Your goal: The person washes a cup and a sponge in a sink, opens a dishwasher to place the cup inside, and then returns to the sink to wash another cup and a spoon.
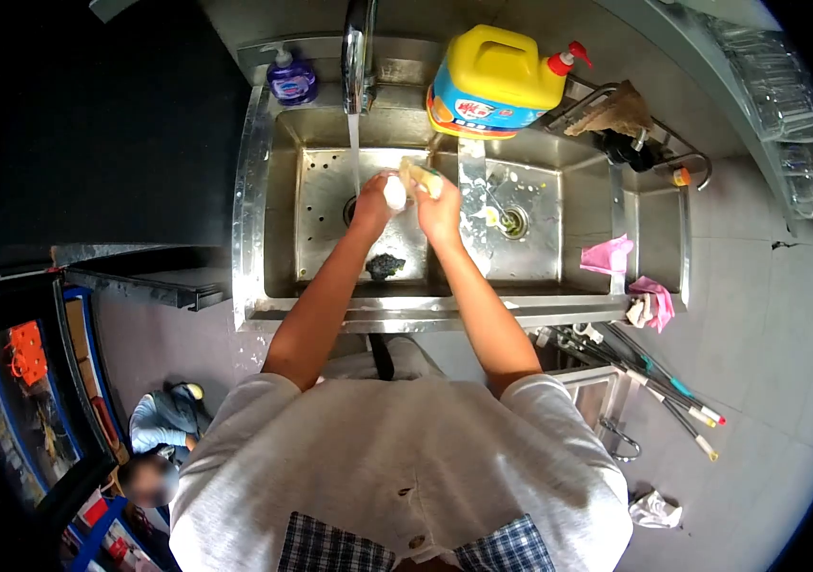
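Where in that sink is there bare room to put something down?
Bare: the left steel basin's floor left of the water stream, and the right basin's floor beyond its drain. Crowded: the middle, where the left hand grips a small white object and the right hand a yellow sponge.

The jug (494,81) is coloured yellow, with a blue label and a red pump. The soap bottle (292,81) is purple. The cloths (609,255) are pink. The object (394,194) is white and the sponge (423,178) yellowish. The shirt (397,458) is grey, and the apron (330,548) is checked in blue and white.
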Action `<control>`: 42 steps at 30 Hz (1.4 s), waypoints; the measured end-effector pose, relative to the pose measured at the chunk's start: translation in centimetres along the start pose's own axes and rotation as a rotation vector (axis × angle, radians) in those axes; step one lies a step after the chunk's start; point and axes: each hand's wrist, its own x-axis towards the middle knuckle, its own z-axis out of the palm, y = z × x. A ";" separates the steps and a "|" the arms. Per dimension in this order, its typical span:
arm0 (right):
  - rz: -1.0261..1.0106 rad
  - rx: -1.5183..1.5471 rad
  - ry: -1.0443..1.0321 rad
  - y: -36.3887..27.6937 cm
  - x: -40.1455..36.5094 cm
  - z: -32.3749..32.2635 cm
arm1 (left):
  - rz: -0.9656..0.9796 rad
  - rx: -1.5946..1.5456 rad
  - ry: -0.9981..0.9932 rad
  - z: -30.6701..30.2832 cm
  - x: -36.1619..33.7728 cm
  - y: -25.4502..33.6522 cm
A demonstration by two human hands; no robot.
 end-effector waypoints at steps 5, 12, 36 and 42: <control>-0.366 -0.501 -0.214 -0.1 -1.5 -0.3 | -0.451 -0.748 -0.072 1.3 1.3 -3.2; 0.136 0.074 -0.621 3.5 -0.2 -3.3 | -0.769 -0.880 -0.107 0.2 0.3 -1.2; 0.033 -0.014 0.162 5.7 -0.3 2.3 | -0.081 -0.269 0.219 4.3 -1.1 2.5; 0.881 0.452 -0.021 3.4 2.5 0.8 | -0.104 -0.355 0.176 4.7 -1.3 1.8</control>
